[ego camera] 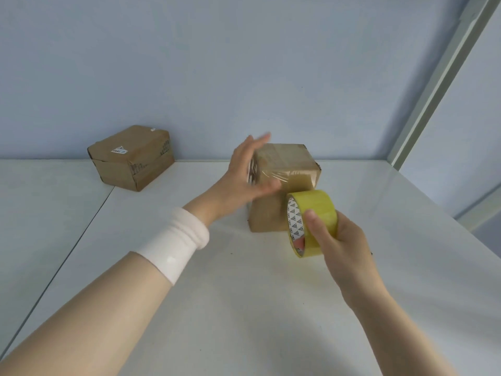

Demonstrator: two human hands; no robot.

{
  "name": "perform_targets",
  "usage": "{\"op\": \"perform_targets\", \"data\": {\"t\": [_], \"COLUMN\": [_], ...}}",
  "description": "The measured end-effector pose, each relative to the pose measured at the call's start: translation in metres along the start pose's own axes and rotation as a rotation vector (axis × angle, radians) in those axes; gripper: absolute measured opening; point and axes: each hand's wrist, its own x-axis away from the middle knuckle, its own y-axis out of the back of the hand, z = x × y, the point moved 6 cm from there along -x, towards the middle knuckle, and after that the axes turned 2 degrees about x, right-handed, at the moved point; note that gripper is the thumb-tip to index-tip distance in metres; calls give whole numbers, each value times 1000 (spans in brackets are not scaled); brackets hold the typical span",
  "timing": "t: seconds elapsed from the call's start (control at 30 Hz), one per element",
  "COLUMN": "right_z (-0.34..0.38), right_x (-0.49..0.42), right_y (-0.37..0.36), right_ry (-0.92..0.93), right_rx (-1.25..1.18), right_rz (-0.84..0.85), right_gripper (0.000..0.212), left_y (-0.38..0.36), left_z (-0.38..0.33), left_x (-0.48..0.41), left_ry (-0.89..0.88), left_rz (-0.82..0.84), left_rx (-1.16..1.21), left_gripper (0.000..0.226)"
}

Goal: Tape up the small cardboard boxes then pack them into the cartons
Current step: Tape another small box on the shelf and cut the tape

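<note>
A small brown cardboard box [291, 161] with glossy clear tape over its top stands on the white table [238, 299] near the middle, and the left hand [244, 172], blurred, lies flat with straight fingers against its left side. Just near and right of it, the right hand [339, 240] grips a roll of yellow packing tape [315, 206], thumb over the rim. A second brown cardboard box [130, 158] sits far left against the blue wall [244, 63].
</note>
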Motion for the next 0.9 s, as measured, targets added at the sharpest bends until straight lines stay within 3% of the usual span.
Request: {"op": "perform_targets", "data": {"t": [0.03, 0.1, 0.17, 0.27, 0.37, 0.47, 0.53, 0.7, 0.83, 0.9], "right_z": [4, 21, 45, 70, 61, 49, 42, 25, 33, 34], "right_x": [0, -2, -6, -16, -36, -58, -71, -78, -67, -49], "right_y": [0, 1, 5, 1, -10, -25, -32, -36, -26, -14], "right_ry": [3, 39, 116, 185, 113, 61, 34, 57, 104, 149], "right_rx": [-19, -102, -241, -385, -351, -229, -192, -102, -143, -194], "right_rz": [12, 48, 139, 279, 148, 92, 69, 113, 55, -23], "right_gripper": [23, 26, 33, 35, 22, 32, 35, 40, 19, 20], "left_y": [-1, 7, 15, 8, -7, 1, 7, -1, -2, -2], "left_z": [-4, -12, -14, 2, 22, 34, 33, 45, 47, 49], "left_x": [4, 5, 2, -1, 1, -5, -8, -14, -17, -18], "left_ry": [-56, -74, 11, 258, 454, 410, 354, 414, 408, 398], "left_rz": [4, -141, -234, -188, -132, -295, -376, -354, -375, -365], "left_rx": [-82, -75, 147, 384, 343, 155, 128, 286, 315, 322], "left_gripper": [65, 55, 38, 28, 50, 72, 56, 16, 6, 4]}}
